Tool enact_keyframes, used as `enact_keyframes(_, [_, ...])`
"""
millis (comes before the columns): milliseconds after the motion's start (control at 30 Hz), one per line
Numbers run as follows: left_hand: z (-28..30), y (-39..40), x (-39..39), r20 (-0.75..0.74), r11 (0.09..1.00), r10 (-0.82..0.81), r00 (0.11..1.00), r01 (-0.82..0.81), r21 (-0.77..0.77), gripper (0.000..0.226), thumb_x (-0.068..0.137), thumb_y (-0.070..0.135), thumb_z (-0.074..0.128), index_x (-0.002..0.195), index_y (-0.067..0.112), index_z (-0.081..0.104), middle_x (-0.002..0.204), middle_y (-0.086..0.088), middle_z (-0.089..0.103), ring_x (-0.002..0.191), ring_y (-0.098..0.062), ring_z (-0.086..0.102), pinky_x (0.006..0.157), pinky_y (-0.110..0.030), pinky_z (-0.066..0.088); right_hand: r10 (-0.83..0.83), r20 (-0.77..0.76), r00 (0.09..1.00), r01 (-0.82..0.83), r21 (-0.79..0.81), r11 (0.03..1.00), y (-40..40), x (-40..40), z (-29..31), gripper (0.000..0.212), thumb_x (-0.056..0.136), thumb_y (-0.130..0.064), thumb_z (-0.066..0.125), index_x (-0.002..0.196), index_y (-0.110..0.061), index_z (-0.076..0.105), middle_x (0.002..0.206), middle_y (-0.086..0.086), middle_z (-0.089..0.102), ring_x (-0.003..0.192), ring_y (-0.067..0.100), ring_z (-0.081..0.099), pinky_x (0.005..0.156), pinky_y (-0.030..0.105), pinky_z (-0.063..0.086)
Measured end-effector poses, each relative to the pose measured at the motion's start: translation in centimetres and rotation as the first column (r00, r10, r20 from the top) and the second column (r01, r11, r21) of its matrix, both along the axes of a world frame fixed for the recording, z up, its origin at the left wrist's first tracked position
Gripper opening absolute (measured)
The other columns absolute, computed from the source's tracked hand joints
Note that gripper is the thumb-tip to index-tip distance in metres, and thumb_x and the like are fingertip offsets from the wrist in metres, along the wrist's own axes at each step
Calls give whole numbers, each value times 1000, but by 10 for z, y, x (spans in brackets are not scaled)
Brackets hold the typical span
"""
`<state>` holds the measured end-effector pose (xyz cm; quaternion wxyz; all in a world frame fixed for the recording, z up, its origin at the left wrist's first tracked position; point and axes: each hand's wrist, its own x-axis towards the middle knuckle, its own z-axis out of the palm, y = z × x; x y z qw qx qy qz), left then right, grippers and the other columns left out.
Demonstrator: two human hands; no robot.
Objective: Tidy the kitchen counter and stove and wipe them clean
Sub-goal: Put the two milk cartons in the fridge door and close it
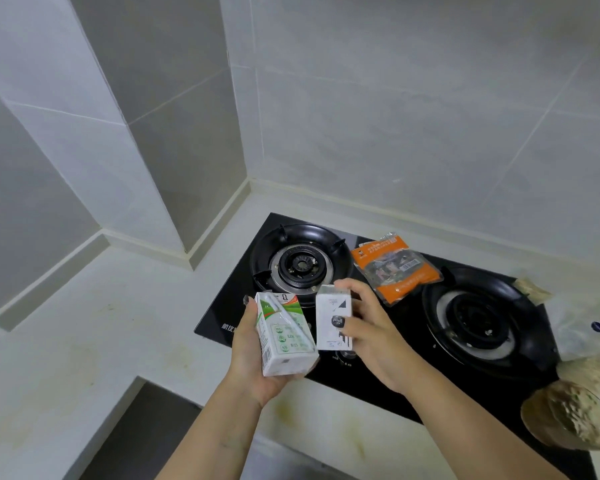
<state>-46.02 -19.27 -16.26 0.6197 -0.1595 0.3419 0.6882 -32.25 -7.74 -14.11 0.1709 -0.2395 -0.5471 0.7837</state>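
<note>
Stove [388, 379], black glass with two burners, set into the pale tabletop [94, 341] directly under and beyond both hands. Left hand [257, 355] curled round a green-and-white carton [284, 336], held up tilted above the stove's near-left corner, thumb along the carton's far side. Right hand [368, 330] pinching a small white carton [334, 318], thumb on its front face and fingers wrapped behind, lifted just beside the first carton — the two cartons close, whether touching cannot be told. Left burner [300, 266] just beyond the hands, right burner [482, 323] out to the right of the right hand. Orange packet [397, 268] lying flat on the glass between the burners, just beyond the right hand and apart from it. Farther right of the right hand, at the stove's edge: a clear plastic bag [582, 327] with a blue round mark, a crumpled brownish scrap [534, 289] beyond it, and nearer, a glass bowl [568, 417] holding crumpled pale material, resting partly on the stove's near-right corner. Yellowish stains on the tabletop to the left of the left hand and along the front strip beneath both forearms. Grey tiled wall [395, 116] behind everything.
</note>
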Motion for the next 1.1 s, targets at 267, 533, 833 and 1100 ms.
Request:
enact_keyframes(267, [-9,-13,37,-164,968,188,968,-211,-136,62,78,73,50,99,18,68,84,-13,73,88,-34,65,99,-48,42,-25,9,1000,26,-367,930,-8,3,2,47,55,-50,81,87,-21,63,93,10,59,87,25,56,83,41,43])
enact_keyframes(533, [-17,-70,61,-106,910,384,917,-395,-126,62,74,71,60,109,20,64,111,-11,65,117,-35,59,93,-50,47,179,14,984,-144,-531,835,-43,3,-2,52,51,-6,71,101,-7,59,91,14,61,94,30,57,98,47,42])
enact_keyframes(833, [4,-161,93,35,687,725,687,-726,22,42,90,51,57,110,14,52,90,-20,66,75,-29,64,78,-40,52,489,-71,869,-400,-682,612,-119,-18,6,85,43,-20,87,122,-2,60,129,29,55,123,45,51,103,55,39])
enact_keyframes(1100, [-29,-321,170,-207,415,888,412,-910,-31,83,52,54,87,121,13,66,126,-15,63,118,-32,58,107,-53,40,770,-23,638,-580,-672,460,-265,-11,20,96,34,-23,91,121,-1,56,122,29,60,109,41,62,84,48,56])
